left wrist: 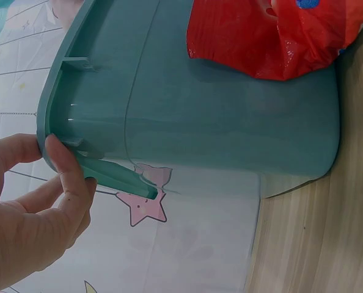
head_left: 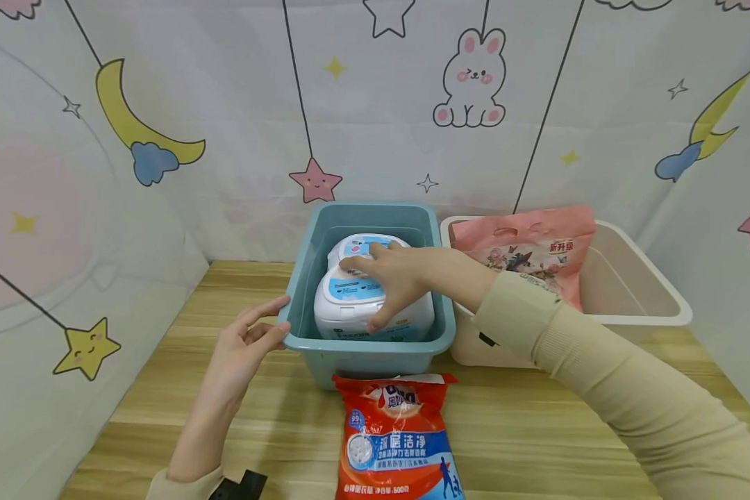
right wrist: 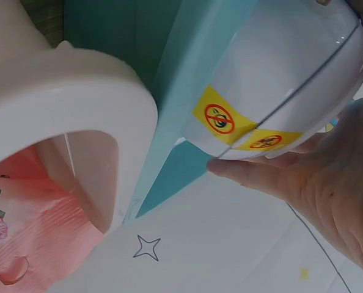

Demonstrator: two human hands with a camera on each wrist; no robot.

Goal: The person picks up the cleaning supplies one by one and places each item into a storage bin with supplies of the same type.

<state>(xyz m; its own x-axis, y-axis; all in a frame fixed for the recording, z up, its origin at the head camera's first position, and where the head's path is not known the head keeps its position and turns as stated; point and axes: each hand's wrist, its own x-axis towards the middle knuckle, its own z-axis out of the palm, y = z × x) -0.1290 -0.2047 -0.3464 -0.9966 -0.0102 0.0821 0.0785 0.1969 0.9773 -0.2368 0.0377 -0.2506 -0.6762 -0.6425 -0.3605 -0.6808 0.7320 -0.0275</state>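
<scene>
A white plastic tub [head_left: 350, 290] with blue labels lies in a blue-green plastic bin [head_left: 365, 346]. My right hand [head_left: 406, 274] rests over the tub with its fingers and thumb spread. The right wrist view shows yellow warning labels on the tub [right wrist: 279, 79] and a finger touching its edge. My left hand [head_left: 240, 351] pinches the bin's near left rim; the left wrist view shows the thumb and fingers on either side of that rim. A red bag of laundry detergent [head_left: 400, 444] lies in front of the bin.
To the right of the bin stands a cream plastic bin [head_left: 637, 278], holding a pink bag [head_left: 537, 243] that leans above its rim. Both bins stand on a wood-grain table [head_left: 512, 430]. A printed cloth [head_left: 244, 90] hangs behind and at the sides.
</scene>
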